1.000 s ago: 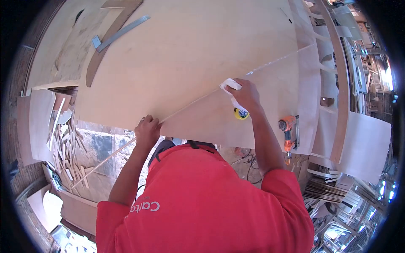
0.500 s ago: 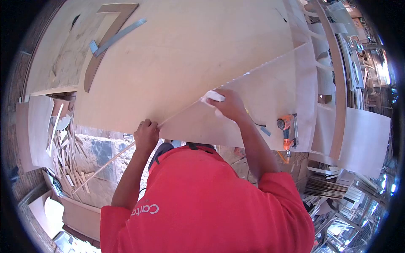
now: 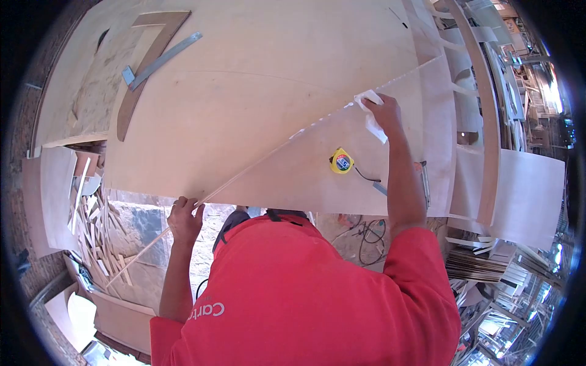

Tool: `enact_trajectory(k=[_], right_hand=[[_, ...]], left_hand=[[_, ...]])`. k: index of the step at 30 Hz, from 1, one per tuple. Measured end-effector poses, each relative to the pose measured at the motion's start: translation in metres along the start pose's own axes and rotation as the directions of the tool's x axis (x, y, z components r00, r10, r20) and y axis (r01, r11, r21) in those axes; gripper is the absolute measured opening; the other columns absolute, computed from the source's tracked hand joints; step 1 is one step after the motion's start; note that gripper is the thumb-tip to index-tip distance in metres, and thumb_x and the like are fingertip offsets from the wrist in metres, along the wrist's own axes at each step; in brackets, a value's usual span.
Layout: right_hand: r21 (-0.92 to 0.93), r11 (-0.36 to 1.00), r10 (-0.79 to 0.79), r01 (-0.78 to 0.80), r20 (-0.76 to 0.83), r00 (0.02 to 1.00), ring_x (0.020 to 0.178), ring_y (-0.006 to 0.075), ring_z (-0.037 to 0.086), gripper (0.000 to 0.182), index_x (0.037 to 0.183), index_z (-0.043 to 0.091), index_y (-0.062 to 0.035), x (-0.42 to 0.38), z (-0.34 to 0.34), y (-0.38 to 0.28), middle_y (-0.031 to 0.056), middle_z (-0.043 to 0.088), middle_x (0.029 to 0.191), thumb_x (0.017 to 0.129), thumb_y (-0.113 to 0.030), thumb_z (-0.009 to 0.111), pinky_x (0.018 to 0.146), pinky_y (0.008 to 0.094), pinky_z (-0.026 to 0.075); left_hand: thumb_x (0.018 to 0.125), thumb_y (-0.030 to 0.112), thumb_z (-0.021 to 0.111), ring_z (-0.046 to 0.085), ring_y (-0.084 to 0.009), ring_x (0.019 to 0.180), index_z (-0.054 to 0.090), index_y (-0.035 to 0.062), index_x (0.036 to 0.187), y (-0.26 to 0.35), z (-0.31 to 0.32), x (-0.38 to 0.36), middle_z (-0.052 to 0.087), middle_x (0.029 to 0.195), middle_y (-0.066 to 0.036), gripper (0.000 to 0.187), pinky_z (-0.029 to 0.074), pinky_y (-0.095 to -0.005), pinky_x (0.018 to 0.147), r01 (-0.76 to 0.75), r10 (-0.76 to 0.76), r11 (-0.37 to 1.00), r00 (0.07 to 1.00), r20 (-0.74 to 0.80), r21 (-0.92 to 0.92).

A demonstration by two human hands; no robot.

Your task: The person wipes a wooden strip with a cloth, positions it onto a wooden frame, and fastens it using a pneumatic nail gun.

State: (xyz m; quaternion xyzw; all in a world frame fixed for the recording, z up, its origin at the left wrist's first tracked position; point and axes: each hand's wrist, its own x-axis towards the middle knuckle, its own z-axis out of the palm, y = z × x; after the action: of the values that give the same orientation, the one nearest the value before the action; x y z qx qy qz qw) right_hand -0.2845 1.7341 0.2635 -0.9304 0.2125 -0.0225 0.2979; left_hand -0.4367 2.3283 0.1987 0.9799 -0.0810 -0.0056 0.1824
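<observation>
The white rag [image 3: 370,110], gripped in the right hand [image 3: 386,113], has been carried up the strip edge well past the yellow tape measure [image 3: 342,161], now uncovered, while the thin wooden strip [image 3: 183,213] stays pinched by the left hand [image 3: 185,218], shifted lower-left of the measure, suggesting wiping along the joint continues.

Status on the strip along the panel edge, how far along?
Done: thin strip lies along the upper panel edge. In hand: right hand presses a white cloth on that edge near the far end; left hand pinches the strip's near end. Left: strip's free tail overhangs the big sheet.
</observation>
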Motion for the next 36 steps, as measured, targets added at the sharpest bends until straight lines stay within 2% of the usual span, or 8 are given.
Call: enact_trajectory(k=[10,13,15,19,21,28,32,36], right_hand=[[-0.11,0.994,0.008,0.005,0.115,0.993,0.097,0.0333,0.075,0.049,0.117,0.077,-0.0063,0.009,0.005,0.002,0.0199,0.077,0.108,0.08,-0.039,0.083,0.087,0.0417,0.057],[-0.081,0.997,0.026,-0.008,0.226,0.974,0.091,0.0291,0.075,0.046,0.114,0.078,-0.0032,-0.001,-0.001,-0.008,0.0171,0.077,0.104,0.08,-0.034,0.084,0.084,0.0412,0.057],[0.067,0.988,0.096,-0.137,0.425,0.9,0.084,0.0238,0.072,0.043,0.113,0.076,0.0004,-0.016,-0.007,-0.019,0.0129,0.076,0.099,0.082,-0.028,0.084,0.077,0.0395,0.057],[0.336,0.894,0.12,-0.295,0.456,0.882,0.079,0.0181,0.068,0.041,0.117,0.073,0.0012,-0.045,-0.015,-0.033,0.0083,0.073,0.097,0.086,-0.024,0.083,0.069,0.0358,0.055],[0.511,0.76,0.108,-0.402,0.511,0.853,0.077,0.0158,0.067,0.043,0.12,0.07,-0.0002,-0.06,-0.015,-0.039,0.0064,0.072,0.097,0.088,-0.026,0.083,0.065,0.0323,0.054],[0.643,0.531,0.04,-0.551,0.631,0.775,0.083,0.0121,0.066,0.037,0.115,0.072,-0.0034,-0.124,0.041,-0.081,0.0026,0.071,0.099,0.088,-0.025,0.085,0.068,0.0301,0.054],[0.644,0.533,0.056,-0.549,0.62,0.782,0.086,0.0119,0.066,0.036,0.114,0.072,-0.0016,-0.142,0.087,-0.099,0.0025,0.071,0.101,0.088,-0.023,0.084,0.071,0.0303,0.053],[0.66,0.606,0.082,-0.445,0.505,0.86,0.088,0.0133,0.066,0.035,0.114,0.073,0.0022,-0.152,0.102,-0.113,0.0048,0.073,0.102,0.088,-0.02,0.083,0.077,0.031,0.052]], left_hand=[[0.081,0.021,0.082,0.068,-0.0294,0.087,0.073,0.0116,0.091,0.0,0.001,-0.001,0.065,0.089,-0.006,0.017,0.056,-0.045,0.07,-0.001,0.001,1.0,1.0,-0.006,0.017],[0.081,0.022,0.082,0.068,-0.0295,0.088,0.073,0.0117,0.091,0.0,0.003,0.001,0.065,0.09,-0.006,0.017,0.056,-0.0451,0.07,-0.004,0.004,1.0,1.0,0.001,0.028],[0.081,0.022,0.083,0.068,-0.0296,0.088,0.073,0.0117,0.092,-0.002,0.002,0.0,0.065,0.091,-0.006,0.018,0.056,-0.0451,0.07,0.001,-0.001,0.999,1.0,0.001,0.034],[0.079,0.025,0.085,0.068,-0.03,0.089,0.074,0.0124,0.094,-0.015,-0.008,-0.01,0.066,0.092,-0.006,0.022,0.056,-0.0447,0.072,0.039,-0.04,0.999,0.999,0.034,0.032],[0.079,0.025,0.085,0.068,-0.0296,0.088,0.075,0.0121,0.091,-0.02,-0.018,-0.016,0.066,0.091,-0.006,0.021,0.056,-0.0441,0.073,0.06,-0.061,0.998,0.998,0.027,0.034],[0.082,0.027,0.082,0.068,-0.0271,0.085,0.076,0.0113,0.083,-0.021,-0.015,-0.009,0.065,0.084,-0.005,0.017,0.054,-0.0442,0.069,0.09,-0.089,0.996,0.992,0.085,0.001],[0.081,0.027,0.082,0.069,-0.0268,0.084,0.076,0.0125,0.083,0.005,0.001,0.009,0.065,0.085,-0.005,0.016,0.055,-0.044,0.067,0.05,-0.045,0.994,0.997,0.055,-0.095],[0.081,0.026,0.082,0.069,-0.0267,0.084,0.076,0.0122,0.083,0.025,0.009,0.021,0.063,0.083,-0.004,0.015,0.055,-0.0433,0.067,0.05,-0.048,0.998,0.998,0.035,-0.046]])
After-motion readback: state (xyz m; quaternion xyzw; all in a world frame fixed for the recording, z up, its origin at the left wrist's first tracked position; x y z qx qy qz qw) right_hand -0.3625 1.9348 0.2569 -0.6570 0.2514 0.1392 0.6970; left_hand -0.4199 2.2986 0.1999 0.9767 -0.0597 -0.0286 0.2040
